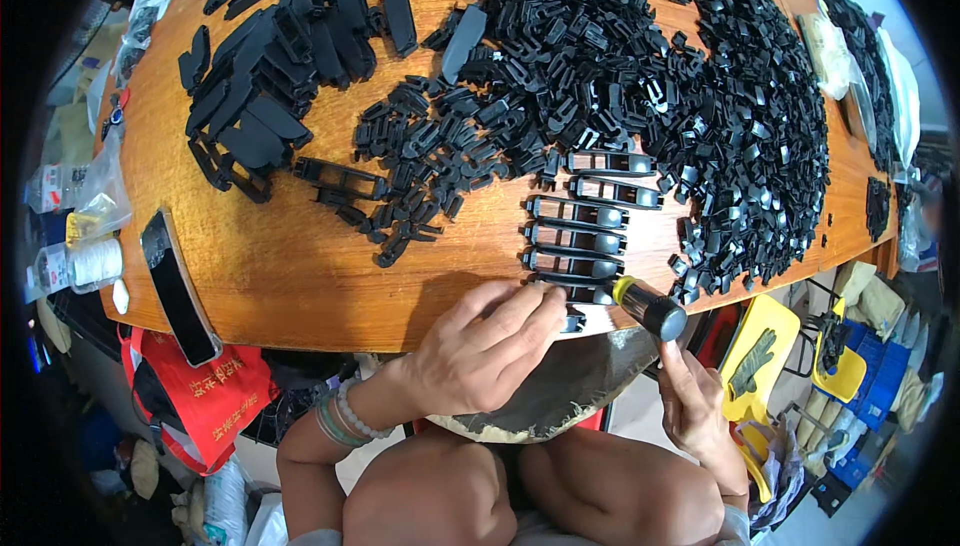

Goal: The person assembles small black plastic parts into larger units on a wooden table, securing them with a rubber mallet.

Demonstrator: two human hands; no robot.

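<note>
Near the table's front edge, my left hand is closed, its fingertips on a black plastic frame at the near end of a column. The fingers partly hide that piece. My right hand grips a small mallet with a black, yellow-banded head. The mallet head is just right of the near frames, and its far end overlaps their edge in this view. Several similar black frames lie side by side in the column stretching away from my hands. Another black piece shows at the table edge.
A large heap of small black clips covers the table's right and middle. Long black covers are piled at far left, with smaller clips between. A phone lies at the left edge. Below the table are a red bag and yellow stool.
</note>
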